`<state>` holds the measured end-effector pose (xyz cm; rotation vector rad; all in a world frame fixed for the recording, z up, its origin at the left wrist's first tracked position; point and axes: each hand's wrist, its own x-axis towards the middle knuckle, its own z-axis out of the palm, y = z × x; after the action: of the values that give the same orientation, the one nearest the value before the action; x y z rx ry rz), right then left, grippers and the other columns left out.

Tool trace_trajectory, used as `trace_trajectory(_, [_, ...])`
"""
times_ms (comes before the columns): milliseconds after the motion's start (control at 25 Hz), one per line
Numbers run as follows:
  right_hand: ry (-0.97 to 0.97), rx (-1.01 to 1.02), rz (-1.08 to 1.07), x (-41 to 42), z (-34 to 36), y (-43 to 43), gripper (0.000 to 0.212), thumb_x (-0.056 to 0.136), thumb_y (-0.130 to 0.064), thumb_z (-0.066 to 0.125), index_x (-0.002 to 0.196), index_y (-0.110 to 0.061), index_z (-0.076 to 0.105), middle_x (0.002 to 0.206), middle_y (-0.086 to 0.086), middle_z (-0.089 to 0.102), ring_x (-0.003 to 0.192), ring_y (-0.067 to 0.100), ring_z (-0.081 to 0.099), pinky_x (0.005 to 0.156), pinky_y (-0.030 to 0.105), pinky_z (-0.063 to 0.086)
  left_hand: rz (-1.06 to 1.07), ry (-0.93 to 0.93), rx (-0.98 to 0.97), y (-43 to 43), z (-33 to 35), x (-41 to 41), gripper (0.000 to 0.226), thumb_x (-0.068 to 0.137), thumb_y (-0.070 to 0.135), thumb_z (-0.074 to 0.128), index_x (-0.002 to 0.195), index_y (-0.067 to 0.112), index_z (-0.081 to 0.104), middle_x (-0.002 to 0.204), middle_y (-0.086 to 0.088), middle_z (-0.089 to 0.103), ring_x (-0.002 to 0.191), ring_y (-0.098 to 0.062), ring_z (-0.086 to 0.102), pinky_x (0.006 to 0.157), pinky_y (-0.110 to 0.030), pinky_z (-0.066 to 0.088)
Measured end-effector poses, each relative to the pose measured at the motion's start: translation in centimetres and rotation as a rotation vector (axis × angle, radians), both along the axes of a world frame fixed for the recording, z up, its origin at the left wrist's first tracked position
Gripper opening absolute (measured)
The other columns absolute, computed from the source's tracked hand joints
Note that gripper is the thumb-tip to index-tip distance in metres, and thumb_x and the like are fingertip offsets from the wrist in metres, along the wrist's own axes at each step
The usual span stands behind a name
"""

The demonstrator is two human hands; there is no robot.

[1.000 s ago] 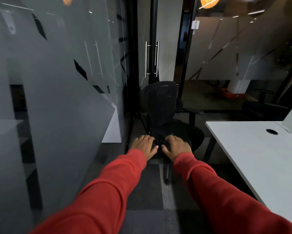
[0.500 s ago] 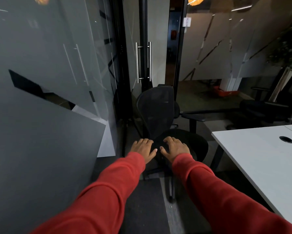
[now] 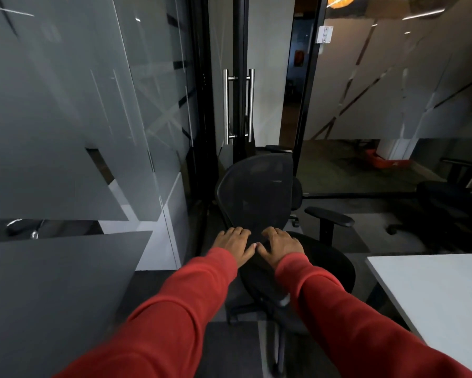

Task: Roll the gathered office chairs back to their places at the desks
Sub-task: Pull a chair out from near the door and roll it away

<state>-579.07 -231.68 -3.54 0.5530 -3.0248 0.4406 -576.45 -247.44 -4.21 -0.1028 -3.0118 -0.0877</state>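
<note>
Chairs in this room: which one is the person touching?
The mesh-backed chair by the glass door: the left hand and right hand both rest on it. The other chair, far right, stands untouched.

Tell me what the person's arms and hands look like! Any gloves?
No gloves. The left sleeve and right sleeve are long, plain red and a bit wrinkled, ending at the wrists. The left hand and right hand are bare, with no rings or watch that I can see.
</note>
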Motion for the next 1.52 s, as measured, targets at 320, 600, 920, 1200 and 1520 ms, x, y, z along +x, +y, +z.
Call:
trace_trajectory(320, [-0.057, 0.005, 0.021, -7.8, -1.1, -1.4, 0.045, 0.094, -0.052, 0.046, 0.131, -0.025, 0.046, 0.128, -0.001, 0.056, 0.121, 0.019, 0.052, 0.101, 0.039, 0.042, 0.014, -0.047, 0.018, -1.8, -1.3, -8.0, 0.047, 0.096, 0.041, 0.040, 0.138, 0.020, 0.043, 0.139, -0.001, 0.049, 0.127, -0.021, 0.044, 0.102, -0.038, 0.034])
trace_trajectory(600, [-0.116, 0.027, -0.033, -14.7, -1.3, -4.8, 0.047, 0.095, -0.050, 0.047, 0.135, -0.025, 0.044, 0.132, 0.001, 0.053, 0.124, 0.020, 0.049, 0.101, 0.040, 0.043, -0.004, -0.055, -0.009, -6.4, -1.1, -17.2, 0.051, 0.093, 0.035, 0.048, 0.140, 0.020, 0.040, 0.141, -0.002, 0.046, 0.129, -0.022, 0.041, 0.105, -0.039, 0.034])
trace_trajectory(920, [-0.118, 0.053, -0.068, -23.7, -1.4, -12.1, 0.054, 0.093, -0.052, 0.048, 0.138, -0.023, 0.042, 0.137, 0.002, 0.051, 0.127, 0.021, 0.047, 0.106, 0.041, 0.039, 0.087, -0.014, 0.121, -14.1, -0.7, -29.0, 0.053, 0.090, 0.017, 0.053, 0.141, 0.022, 0.040, 0.156, -0.001, 0.022, 0.142, -0.024, 0.022, 0.111, -0.044, 0.029])
trace_trajectory(1200, [-0.147, 0.070, -0.100, -26.6, -1.9, -14.3, 0.055, 0.093, -0.050, 0.049, 0.140, -0.022, 0.041, 0.140, 0.004, 0.049, 0.130, 0.022, 0.045, 0.107, 0.042, 0.037, 0.091, -0.165, 0.406, -15.5, -3.2, -35.6, 0.048, 0.095, 0.004, 0.042, 0.140, 0.019, 0.042, 0.156, -0.014, 0.022, 0.132, -0.036, 0.043, 0.107, -0.039, 0.036])
trace_trajectory(1520, [-0.162, -0.059, -0.140, -26.5, -2.0, -13.2, 0.041, 0.094, -0.046, 0.050, 0.129, -0.024, 0.049, 0.129, 0.003, 0.054, 0.120, 0.023, 0.052, 0.099, 0.040, 0.044, 0.169, -0.184, 0.356, -14.3, -4.9, -33.4, 0.061, 0.091, -0.003, 0.042, 0.144, 0.026, 0.037, 0.157, -0.017, 0.008, 0.127, -0.038, 0.045, 0.106, -0.040, 0.039])
